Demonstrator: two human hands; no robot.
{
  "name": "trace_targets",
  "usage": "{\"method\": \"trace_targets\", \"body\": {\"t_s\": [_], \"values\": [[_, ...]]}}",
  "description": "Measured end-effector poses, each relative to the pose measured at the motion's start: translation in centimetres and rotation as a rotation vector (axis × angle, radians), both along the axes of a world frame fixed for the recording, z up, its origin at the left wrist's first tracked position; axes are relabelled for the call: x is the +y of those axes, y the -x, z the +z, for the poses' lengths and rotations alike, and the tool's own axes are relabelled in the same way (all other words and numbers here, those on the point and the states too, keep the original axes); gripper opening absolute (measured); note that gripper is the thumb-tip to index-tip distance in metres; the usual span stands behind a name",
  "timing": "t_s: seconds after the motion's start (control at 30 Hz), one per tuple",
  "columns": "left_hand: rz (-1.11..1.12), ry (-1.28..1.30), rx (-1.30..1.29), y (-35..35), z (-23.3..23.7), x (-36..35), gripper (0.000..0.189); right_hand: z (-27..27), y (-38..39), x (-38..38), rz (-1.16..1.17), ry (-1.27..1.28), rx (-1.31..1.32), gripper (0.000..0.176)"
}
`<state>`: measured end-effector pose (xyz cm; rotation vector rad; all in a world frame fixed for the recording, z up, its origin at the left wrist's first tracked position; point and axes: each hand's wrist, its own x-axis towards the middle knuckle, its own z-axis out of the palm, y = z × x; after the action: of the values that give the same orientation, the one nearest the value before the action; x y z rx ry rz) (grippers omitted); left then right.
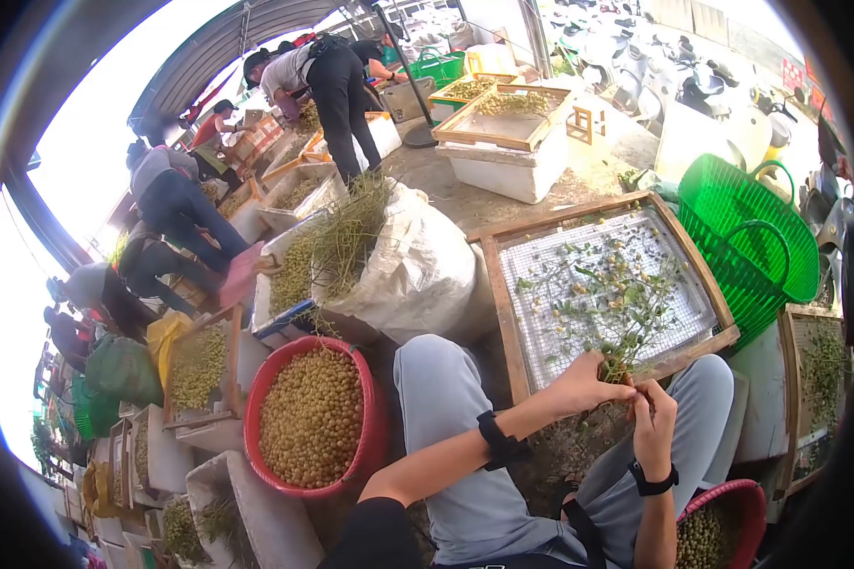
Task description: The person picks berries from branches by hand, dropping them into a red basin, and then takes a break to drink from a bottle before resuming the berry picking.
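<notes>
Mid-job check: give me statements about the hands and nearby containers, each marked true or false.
1. The left hand holds a leafy plant. True.
2. The right hand is far from the left. False: the right hand is close against it.
3. A white sack stands beyond the pinkish-red tub at left. True.
4. That tub is empty. False: small round fruits fill it.
5. A green basket stands right of the wood-framed mesh tray. True.

Outdoor produce-sorting yard, partly roofed. Reference: red basket (375, 406) of small round fruit (310, 417). Beyond it, leftward: canopy (194, 68); people (334, 90) bend over boxes (381, 140). To its right: wood-framed mesh screen (502, 318) bears leafy sprigs (624, 302). Well beyond it, rightward: parked scooters (626, 81) in daylight.
</notes>
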<state>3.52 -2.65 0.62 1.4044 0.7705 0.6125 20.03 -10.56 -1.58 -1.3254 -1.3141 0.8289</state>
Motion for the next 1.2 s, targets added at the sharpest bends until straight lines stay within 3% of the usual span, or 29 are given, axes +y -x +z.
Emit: {"method": "trace_targets", "body": {"t_s": [0.13, 0.23, 0.33, 0.43, 0.53, 0.83, 1.2], "values": [[0.020, 0.064, 0.100, 0.6, 2.2, 0.0, 0.021, -0.3, -0.9, 0.0, 0.102, 0.140, 0.072, 0.004], [0.083, 0.041, -0.029, 0.7, 0.8, 0.8, 0.021, 1.8, -0.6, -0.1, 0.284, 0.051, -0.049, 0.013], [0.094, 0.026, -0.010, 1.3, 0.4, 1.3, 0.022, 2.6, 0.1, -0.2, 0.220, -0.010, -0.052, 0.024], [0.054, 0.028, 0.028, 1.5, 0.8, 1.1, 0.025, 3.3, 0.2, -0.2, 0.177, -0.003, 0.105, 0.029], [-0.003, 0.043, 0.125, 1.3, 1.7, 0.5, 0.031, 1.4, -0.1, 0.1, 0.124, -0.090, 0.062, 0.027], [-0.015, -0.006, 0.100, 0.9, 0.5, 0.6, 0.036, 1.5, 0.5, -0.1, -0.004, -0.191, -0.083, 0.016], [0.006, -0.079, 0.184, 0.7, -0.6, 0.7, 0.034, 1.1, -0.4, -0.3, 0.081, -0.124, -0.106, 0.012]]}}
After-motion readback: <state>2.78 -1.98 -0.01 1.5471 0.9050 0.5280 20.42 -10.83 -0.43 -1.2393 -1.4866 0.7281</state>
